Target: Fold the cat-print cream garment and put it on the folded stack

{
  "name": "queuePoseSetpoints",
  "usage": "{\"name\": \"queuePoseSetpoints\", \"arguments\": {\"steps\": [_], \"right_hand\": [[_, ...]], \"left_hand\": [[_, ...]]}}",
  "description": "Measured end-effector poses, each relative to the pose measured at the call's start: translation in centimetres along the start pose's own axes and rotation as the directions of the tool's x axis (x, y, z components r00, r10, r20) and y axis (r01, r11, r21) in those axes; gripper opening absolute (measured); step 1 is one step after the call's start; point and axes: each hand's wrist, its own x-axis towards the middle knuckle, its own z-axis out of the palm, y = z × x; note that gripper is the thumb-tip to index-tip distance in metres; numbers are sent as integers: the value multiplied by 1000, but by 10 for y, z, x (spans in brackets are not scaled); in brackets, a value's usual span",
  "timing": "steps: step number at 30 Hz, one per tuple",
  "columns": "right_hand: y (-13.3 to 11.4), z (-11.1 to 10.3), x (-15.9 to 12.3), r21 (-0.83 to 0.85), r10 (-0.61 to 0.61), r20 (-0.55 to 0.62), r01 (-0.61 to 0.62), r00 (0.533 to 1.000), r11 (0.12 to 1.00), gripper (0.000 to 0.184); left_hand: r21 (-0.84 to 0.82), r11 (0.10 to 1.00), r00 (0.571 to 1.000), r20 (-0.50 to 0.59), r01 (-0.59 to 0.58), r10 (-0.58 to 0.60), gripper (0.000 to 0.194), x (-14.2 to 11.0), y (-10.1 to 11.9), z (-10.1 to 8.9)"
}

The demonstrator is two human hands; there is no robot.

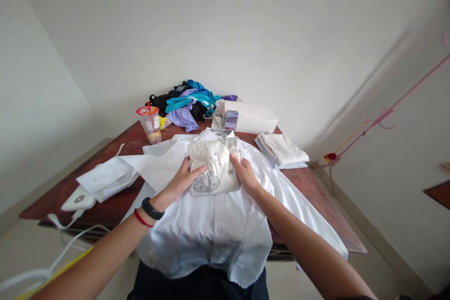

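Observation:
Between my two hands is a folded cream cloth (214, 166) with a grey cartoon print, held over a white button-up shirt. My left hand (186, 176) grips its left edge, thumb on top and fingers underneath. On the opposite edge my right hand (243, 172) grips it the same way. The white shirt (200, 225) lies spread on the table, its collar toward the wall. One sleeve stretches to the left, the other toward the right front corner, and the hem hangs over the near edge.
A dark red table (312, 197) stands against the wall. On it are a plastic cup with a straw (151, 124), a heap of clothes (193, 103), a white box (251, 117) and folded cloths (281, 149). A white corded device (79, 198) sits at left; a pink rack (379, 117) stands at right.

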Motion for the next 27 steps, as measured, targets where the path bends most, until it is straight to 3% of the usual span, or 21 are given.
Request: {"name": "queuePoseSetpoints", "arguments": {"steps": [5,9,12,15,18,21,24,27], "right_hand": [[11,3,17,77,320,-5,-319,947,945,54],[17,-2,3,184,323,138,-345,936,921,50],[21,-4,-2,194,282,178,-315,943,929,48],[23,-1,8,67,224,99,-231,970,971,50],[23,2,24,-175,186,7,-182,983,968,57],[22,5,36,-382,160,-40,-163,986,910,63],[22,6,38,-474,157,-52,-162,986,866,67],[16,5,34,-603,138,-40,-134,990,786,69]], "left_hand": [[-40,996,996,28,85,-84,82,14,3,-1],[20,999,998,37,50,-51,106,5,-12,-4],[31,999,999,-27,19,-18,103,1,-27,-3],[63,996,993,-96,-65,71,92,4,-30,1],[150,976,978,-112,-156,173,71,11,-20,1],[252,962,987,-83,-109,134,56,22,-12,-6],[364,930,995,-65,-43,71,52,32,-16,-16],[453,887,990,-64,-85,128,52,38,-23,-23]]}}
